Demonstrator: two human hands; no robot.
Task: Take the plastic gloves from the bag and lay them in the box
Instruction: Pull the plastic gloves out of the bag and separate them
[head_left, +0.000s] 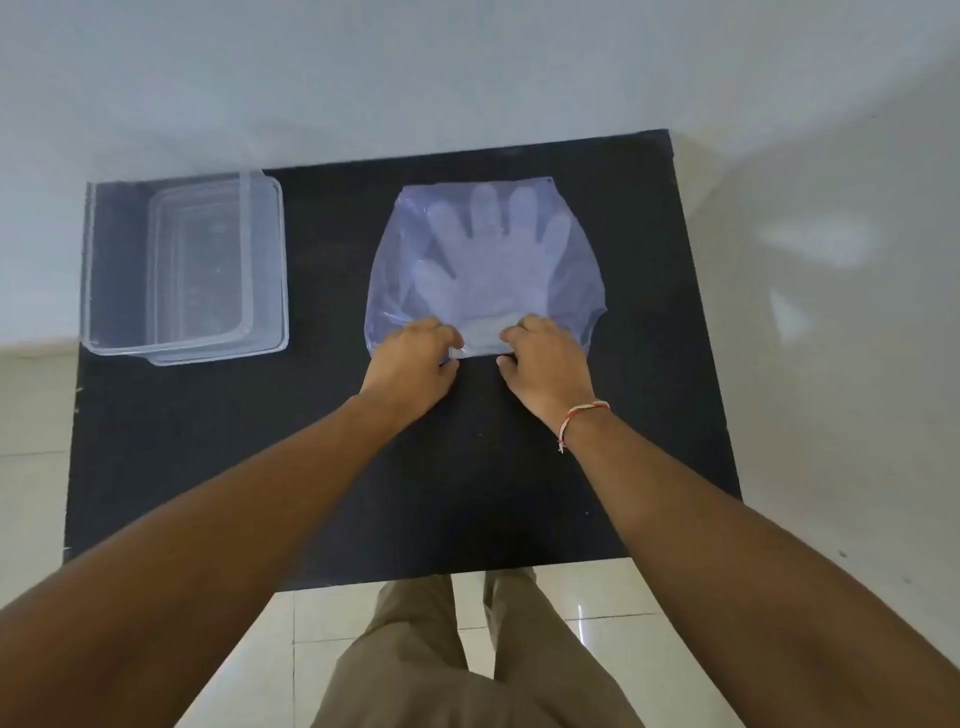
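A bluish see-through plastic bag (576, 260) lies flat in the middle of the black table (467, 467). Inside it a stack of clear plastic gloves (483, 260) shows, fingers pointing away from me. My left hand (413, 366) and my right hand (545, 369) both pinch the bag's near edge, a small gap between them. A clear, open plastic box (182, 270) stands at the table's far left; nothing shows inside it.
A clear lid (208, 260) appears to lie in or under the box. The table stands against a pale wall, with tiled floor on both sides. My legs show below the table's near edge.
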